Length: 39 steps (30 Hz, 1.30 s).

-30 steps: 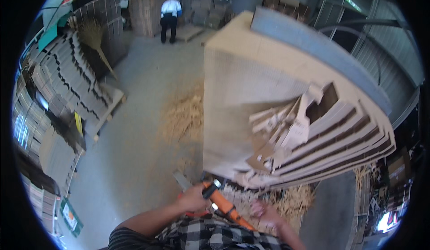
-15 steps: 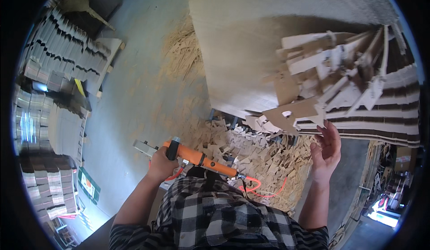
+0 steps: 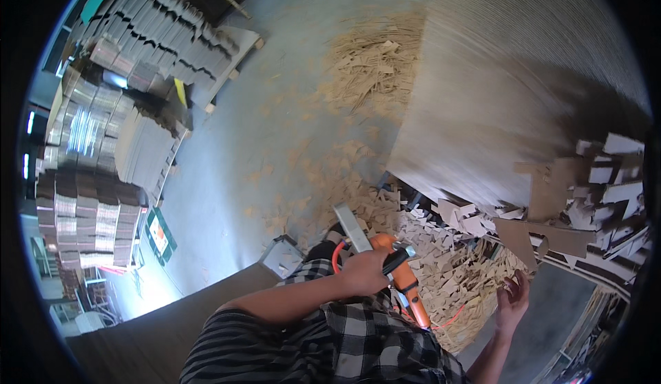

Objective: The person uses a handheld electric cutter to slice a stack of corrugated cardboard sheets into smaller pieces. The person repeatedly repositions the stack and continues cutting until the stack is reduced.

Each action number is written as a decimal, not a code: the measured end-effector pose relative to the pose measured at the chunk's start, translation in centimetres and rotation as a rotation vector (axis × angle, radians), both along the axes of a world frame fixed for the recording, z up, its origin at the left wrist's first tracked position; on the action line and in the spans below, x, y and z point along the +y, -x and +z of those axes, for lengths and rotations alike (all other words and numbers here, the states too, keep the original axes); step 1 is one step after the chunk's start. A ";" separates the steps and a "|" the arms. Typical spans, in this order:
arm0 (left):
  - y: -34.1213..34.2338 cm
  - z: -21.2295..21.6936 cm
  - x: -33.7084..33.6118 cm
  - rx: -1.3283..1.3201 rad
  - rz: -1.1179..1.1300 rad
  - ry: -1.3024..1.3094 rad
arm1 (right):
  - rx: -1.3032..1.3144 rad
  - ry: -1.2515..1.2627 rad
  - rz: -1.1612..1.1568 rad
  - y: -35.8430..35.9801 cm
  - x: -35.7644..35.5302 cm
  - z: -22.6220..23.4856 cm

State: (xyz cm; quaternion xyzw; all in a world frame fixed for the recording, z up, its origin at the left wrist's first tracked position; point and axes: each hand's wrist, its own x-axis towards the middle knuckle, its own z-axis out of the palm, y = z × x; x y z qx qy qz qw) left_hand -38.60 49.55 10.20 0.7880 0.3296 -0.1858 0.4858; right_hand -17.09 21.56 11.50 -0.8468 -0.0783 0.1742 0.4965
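Observation:
My left hand (image 3: 365, 272) is closed round the black handle of an orange air tool (image 3: 407, 281), held across in front of my body. A flat metal head (image 3: 352, 227) juts from its far end, and a red hose is attached. My right hand (image 3: 512, 303) is raised at the right with its fingers apart and slightly curled, nothing visible in them. Just beyond it, torn cardboard scraps (image 3: 566, 236) hang over the near edge of a stack of cardboard sheets (image 3: 475, 102). The hand is apart from these scraps.
Cardboard offcuts (image 3: 454, 267) cover the floor below my hands, and another heap of scraps (image 3: 375, 67) lies farther off beside the stack. Bundled cardboard stacks (image 3: 86, 208) on pallets stand along the left. A brown board edge (image 3: 172, 325) shows at lower left.
The view has swung, so the stack sits farther right. My left hand has brought the tool rightward across my body. My right hand has come away from the scraps at the stack's edge.

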 end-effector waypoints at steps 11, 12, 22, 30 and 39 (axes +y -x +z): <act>-6.4 -6.3 0.1 -0.057 -0.497 -0.002 | -0.123 0.204 -0.238 3.2 -4.9 -4.8; -6.2 -8.4 0.6 -0.073 -0.513 0.034 | -0.100 0.296 -0.191 4.6 -5.1 -5.7; -3.1 -17.0 8.4 -0.017 -0.656 0.480 | 0.419 0.228 0.027 28.9 6.0 -25.1; -0.2 -11.3 17.1 -0.024 -0.764 0.319 | 0.402 0.353 0.164 32.7 18.7 -26.2; 2.5 -11.3 22.3 -0.036 -0.780 0.355 | 0.454 0.347 0.009 36.8 25.9 -22.9</act>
